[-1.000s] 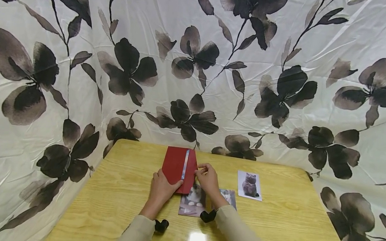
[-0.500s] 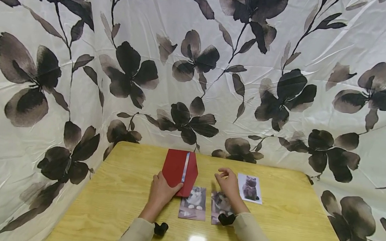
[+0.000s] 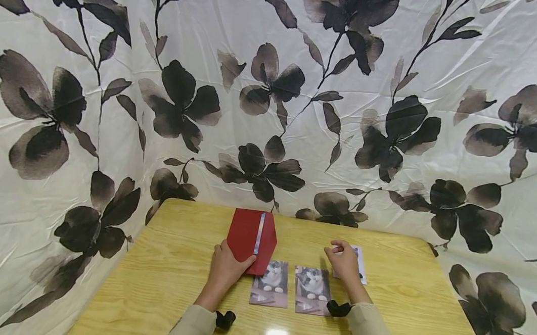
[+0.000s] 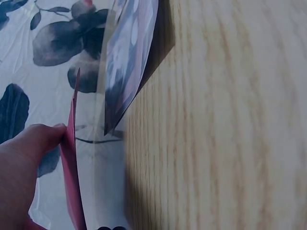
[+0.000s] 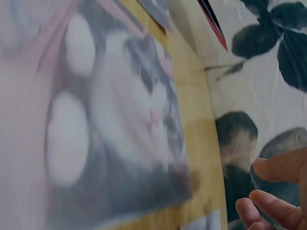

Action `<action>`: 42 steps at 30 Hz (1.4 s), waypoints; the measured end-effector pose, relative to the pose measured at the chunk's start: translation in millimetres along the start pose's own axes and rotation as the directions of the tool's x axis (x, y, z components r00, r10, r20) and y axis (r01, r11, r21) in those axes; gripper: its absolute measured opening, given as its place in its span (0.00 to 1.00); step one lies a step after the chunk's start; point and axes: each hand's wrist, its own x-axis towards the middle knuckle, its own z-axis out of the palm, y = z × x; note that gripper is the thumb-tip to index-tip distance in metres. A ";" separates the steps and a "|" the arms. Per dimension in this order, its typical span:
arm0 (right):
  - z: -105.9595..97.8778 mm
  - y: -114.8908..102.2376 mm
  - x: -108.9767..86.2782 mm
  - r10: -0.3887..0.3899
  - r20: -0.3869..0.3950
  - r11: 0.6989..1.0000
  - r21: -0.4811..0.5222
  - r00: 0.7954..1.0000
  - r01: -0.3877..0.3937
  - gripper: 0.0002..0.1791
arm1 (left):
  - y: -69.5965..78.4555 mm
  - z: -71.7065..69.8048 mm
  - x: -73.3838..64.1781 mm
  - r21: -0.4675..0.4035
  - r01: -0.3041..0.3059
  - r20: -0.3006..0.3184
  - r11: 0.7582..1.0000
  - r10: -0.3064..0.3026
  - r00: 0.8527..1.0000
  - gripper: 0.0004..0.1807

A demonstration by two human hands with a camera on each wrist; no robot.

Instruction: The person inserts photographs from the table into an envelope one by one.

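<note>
My left hand [image 3: 226, 274] grips the near left edge of a red envelope [image 3: 245, 233] with a pale blue strip, thumb on top. In the left wrist view the thumb presses the edge of the envelope [image 4: 72, 172]. Two matching photos of a grey and white cat lie side by side: the left photo [image 3: 269, 288] sits partly under the envelope, the right photo [image 3: 313, 294] beside it. My right hand [image 3: 346, 265], holding nothing, hovers with loosely bent fingers over a third photo [image 3: 361, 261], covering most of it. The right wrist view shows those fingers [image 5: 276, 170] apart.
The yellow wood-grain table [image 3: 154, 262] carries everything and has a rounded far edge. Behind it and along the sides hangs a white cloth [image 3: 324, 155] with dark flowers. A black wrist camera mount [image 3: 337, 309] sits at my right cuff, close to the right cat photo.
My right hand has left the envelope's right edge and moved right, past the right cat photo, to over the third photo. Both matching photos are now uncovered more. The left hand keeps its grip.
</note>
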 end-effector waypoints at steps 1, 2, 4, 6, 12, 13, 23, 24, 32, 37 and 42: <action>-3.5 2.7 -0.1 0.000 -0.007 1.000 -0.011 1.000 0.000 0.21 | 0.3 0.7 0.0 -0.003 -0.005 -0.001 1.000 0.005 1.000 0.55; -6.8 5.4 0.0 -0.002 -0.012 1.000 -0.021 1.000 0.001 0.21 | 0.6 1.5 -0.1 -0.007 -0.008 -0.002 1.000 0.008 1.000 0.55; -13.1 9.8 0.0 0.000 -0.017 0.999 -0.038 1.000 -0.001 0.21 | 1.0 1.6 0.0 -0.006 -0.014 -0.009 1.000 0.014 1.000 0.55; -18.5 14.2 -0.4 0.009 -0.023 0.998 -0.058 1.000 -0.010 0.22 | 1.5 1.3 0.2 -0.003 -0.014 -0.011 1.000 0.014 1.000 0.55; -32.6 26.4 -6.4 0.012 -0.061 0.986 -0.167 0.998 -0.022 0.22 | 2.4 -0.9 -0.7 -0.007 0.007 0.006 1.000 -0.007 1.000 0.55; -34.5 28.1 -7.6 0.011 -0.066 0.983 -0.184 0.998 -0.023 0.23 | 2.4 -1.4 -0.7 -0.009 0.011 0.009 1.000 -0.010 1.000 0.55; -48.1 38.2 -16.3 0.024 -0.055 0.967 -0.253 0.998 -0.037 0.34 | 1.6 -3.4 -0.8 -0.020 0.008 0.013 1.000 -0.008 1.000 0.54; -49.5 40.1 -17.6 0.030 -0.052 0.962 -0.268 0.998 -0.043 0.35 | 1.4 -3.1 -1.4 -0.021 0.008 0.016 1.000 -0.008 1.000 0.54; -58.9 50.0 -27.8 0.096 -0.043 0.923 -0.369 0.994 -0.105 0.39 | 0.4 -0.8 -4.3 -0.021 0.012 0.026 1.000 -0.012 1.000 0.54; -62.0 51.1 -30.5 0.119 -0.026 0.923 -0.365 0.993 -0.120 0.40 | 0.6 0.2 -3.5 -0.025 0.012 0.029 1.000 -0.011 1.000 0.54; -62.2 50.5 -31.4 0.121 -0.016 0.923 -0.366 0.992 -0.119 0.41 | 2.3 -1.0 -3.0 -0.028 0.008 0.024 1.000 -0.008 1.000 0.54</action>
